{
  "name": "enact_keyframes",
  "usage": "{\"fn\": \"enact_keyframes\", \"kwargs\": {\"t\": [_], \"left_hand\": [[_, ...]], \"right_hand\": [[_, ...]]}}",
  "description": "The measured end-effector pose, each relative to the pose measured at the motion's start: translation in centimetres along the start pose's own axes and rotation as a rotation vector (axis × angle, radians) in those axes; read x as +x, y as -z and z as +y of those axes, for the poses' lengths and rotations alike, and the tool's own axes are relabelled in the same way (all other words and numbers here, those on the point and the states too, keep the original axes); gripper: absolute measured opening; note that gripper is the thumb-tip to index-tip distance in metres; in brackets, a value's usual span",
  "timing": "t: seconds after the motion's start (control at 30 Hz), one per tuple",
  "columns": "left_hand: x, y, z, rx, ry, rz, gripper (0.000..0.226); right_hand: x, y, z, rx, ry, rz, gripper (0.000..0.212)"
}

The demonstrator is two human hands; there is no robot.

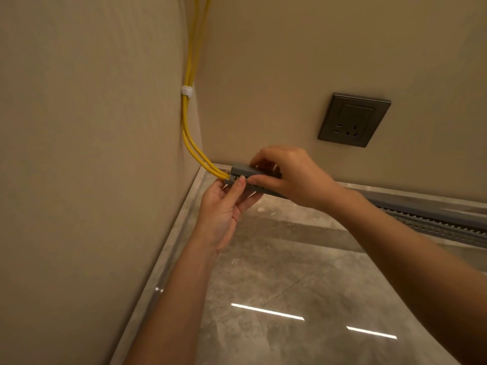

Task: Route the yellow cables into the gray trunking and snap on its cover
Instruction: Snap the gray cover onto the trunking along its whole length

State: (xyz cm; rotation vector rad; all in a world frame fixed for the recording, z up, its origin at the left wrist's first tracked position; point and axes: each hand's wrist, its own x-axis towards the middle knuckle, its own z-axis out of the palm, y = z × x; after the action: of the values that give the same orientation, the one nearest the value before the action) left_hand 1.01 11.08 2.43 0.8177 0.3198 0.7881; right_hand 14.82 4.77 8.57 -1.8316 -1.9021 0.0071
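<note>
Two yellow cables run down the wall corner through a white clip, then bend right into the end of the gray trunking, which runs along the foot of the wall. A gray cover lies on top of the trunking's left end. My left hand grips that end from below, thumb pressed on its front face by the cable entry. My right hand clamps over the cover from above, fingers curled behind it. Further right the trunking's slotted side shows.
A dark gray wall socket sits on the wall above and to the right of my hands. Beige walls meet in a corner at the left. The glossy marble floor reflects ceiling lights.
</note>
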Motion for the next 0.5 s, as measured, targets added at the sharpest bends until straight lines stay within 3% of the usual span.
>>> {"fn": "enact_keyframes", "kwargs": {"t": [0.2,0.37,0.5], "left_hand": [[-0.2,0.2,0.2,-0.013,-0.013,-0.001,0.016],[-0.1,-0.1,0.4,-0.034,-0.016,-0.014,0.018],[-0.1,-0.2,0.6,-0.031,-0.007,-0.019,0.017]], "right_hand": [[1.0,0.6,0.0,0.295,-0.199,-0.11,0.016],[1.6,1.4,0.0,0.392,-0.244,-0.209,0.016],[1.4,1.3,-0.3,0.428,-0.249,-0.166,0.01]]}}
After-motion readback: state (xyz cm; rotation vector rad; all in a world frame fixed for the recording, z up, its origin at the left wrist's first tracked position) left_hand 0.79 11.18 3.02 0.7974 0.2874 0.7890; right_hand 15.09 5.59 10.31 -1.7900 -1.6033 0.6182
